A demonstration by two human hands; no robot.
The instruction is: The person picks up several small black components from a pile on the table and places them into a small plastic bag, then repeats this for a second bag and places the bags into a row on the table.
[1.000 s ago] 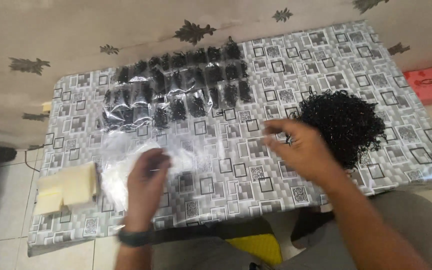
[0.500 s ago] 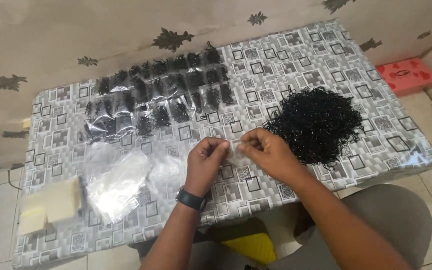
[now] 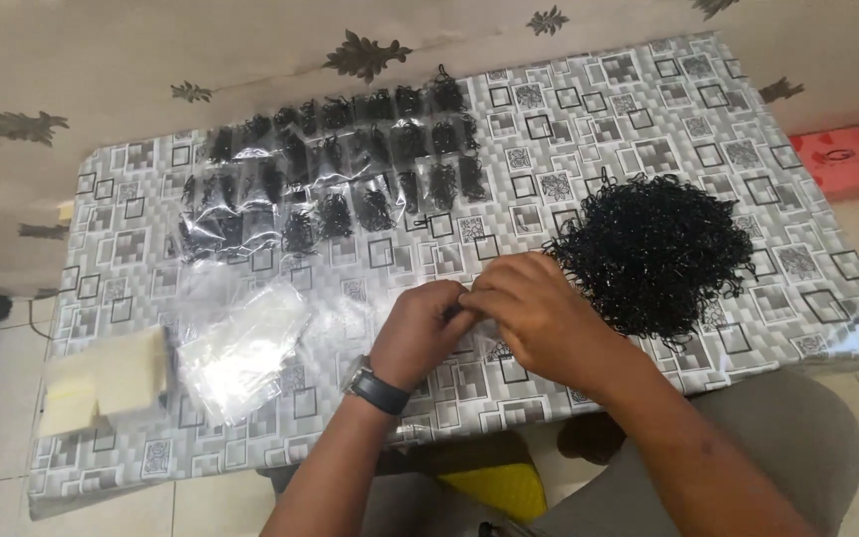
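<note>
Black bands (image 3: 653, 249) — grey patterned tabletop (image 3: 648, 109), papered wall (image 3: 251, 50)

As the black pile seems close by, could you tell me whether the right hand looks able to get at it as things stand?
Probably yes. The right hand lies just beside the pile of black bands on the table, nothing stands between them; it is pinched together with the left hand, though.
</note>
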